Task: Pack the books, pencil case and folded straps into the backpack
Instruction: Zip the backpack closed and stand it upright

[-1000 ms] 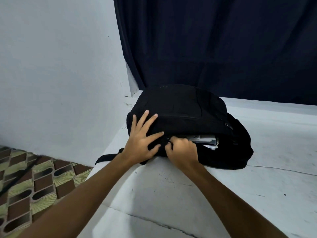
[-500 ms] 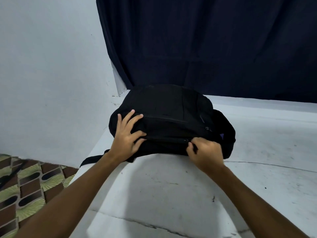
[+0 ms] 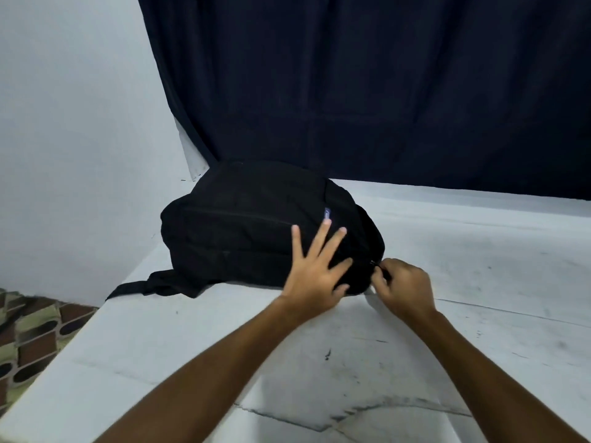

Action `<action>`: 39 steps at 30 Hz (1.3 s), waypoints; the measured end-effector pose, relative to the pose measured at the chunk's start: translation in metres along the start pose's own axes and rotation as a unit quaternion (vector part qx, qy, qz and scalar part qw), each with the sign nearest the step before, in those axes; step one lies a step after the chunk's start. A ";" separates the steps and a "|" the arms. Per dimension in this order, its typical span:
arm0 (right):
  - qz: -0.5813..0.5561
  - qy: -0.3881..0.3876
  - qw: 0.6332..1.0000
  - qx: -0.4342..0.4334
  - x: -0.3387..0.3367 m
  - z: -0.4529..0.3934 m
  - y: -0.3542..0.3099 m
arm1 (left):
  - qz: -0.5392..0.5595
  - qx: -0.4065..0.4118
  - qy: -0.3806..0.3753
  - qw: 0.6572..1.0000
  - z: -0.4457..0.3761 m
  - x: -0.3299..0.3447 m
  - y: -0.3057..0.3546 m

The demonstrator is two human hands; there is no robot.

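A white painted tabletop (image 3: 479, 282), scuffed with grey marks and hairline cracks, fills the lower view, standing in the corner of a room with a plain white wall (image 3: 73, 123) on the left and a dark navy curtain (image 3: 367, 91) hanging behind it. On this surface, near its left edge and close to the curtain, lies a black fabric backpack (image 3: 243, 231) on its side, rounded and full. A closed zip line runs across its upper panel, and its seams show as faint ridges. A small pale tag (image 3: 326, 213) sits on the top seam; any writing on it is too small to read. No opening shows on the side facing the camera, and none of the contents can be seen. A black webbing strap (image 3: 137, 287) trails from the bag's left end to the table's edge.

The left hand (image 3: 315, 273) lies flat on the near right part of the bag, fingers spread wide and pressing the fabric. The right hand (image 3: 404, 289) is just beside it at the bag's right end, fingers curled, thumb and forefinger pinching a small zip pull (image 3: 374, 263) there.

Beyond the table's left edge, the floor (image 3: 35, 334) is tiled in a brown and green pattern with dark ovals.
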State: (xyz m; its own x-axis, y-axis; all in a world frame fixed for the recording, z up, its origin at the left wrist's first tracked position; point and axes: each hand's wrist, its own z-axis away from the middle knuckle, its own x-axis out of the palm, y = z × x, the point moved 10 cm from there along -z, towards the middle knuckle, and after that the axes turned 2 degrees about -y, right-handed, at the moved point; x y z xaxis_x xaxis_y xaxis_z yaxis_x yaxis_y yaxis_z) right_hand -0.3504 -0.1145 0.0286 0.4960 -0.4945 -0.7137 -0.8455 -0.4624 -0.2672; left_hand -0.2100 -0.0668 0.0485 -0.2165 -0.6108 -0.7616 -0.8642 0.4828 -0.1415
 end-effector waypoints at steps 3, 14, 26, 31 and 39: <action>-0.003 -0.013 1.000 -0.026 0.000 -0.002 -0.008 | -0.034 -0.066 -0.065 0.995 -0.024 0.030 0.007; -0.083 -0.029 0.982 -0.168 0.012 0.035 -0.096 | 0.056 -0.030 0.040 0.997 0.065 -0.019 -0.024; -0.175 -0.051 0.966 -0.181 0.026 0.074 -0.214 | 0.055 -0.096 -0.026 0.994 0.205 -0.123 -0.113; -0.107 -0.065 0.989 -0.079 0.011 0.056 -0.144 | 0.001 -0.129 -0.059 0.990 0.241 -0.155 -0.165; -0.112 -0.052 0.990 -0.075 0.001 0.061 -0.125 | 0.030 -0.191 0.059 0.979 0.183 -0.162 -0.106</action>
State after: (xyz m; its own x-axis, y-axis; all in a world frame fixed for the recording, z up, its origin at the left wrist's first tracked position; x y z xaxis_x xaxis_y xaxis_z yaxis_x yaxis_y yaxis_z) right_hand -0.2568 -0.0119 0.0218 0.6380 -0.2933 -0.7121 -0.6741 -0.6597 -0.3323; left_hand -0.0006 0.0959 0.0707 -0.3041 -0.6674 -0.6797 -0.9501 0.2648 0.1650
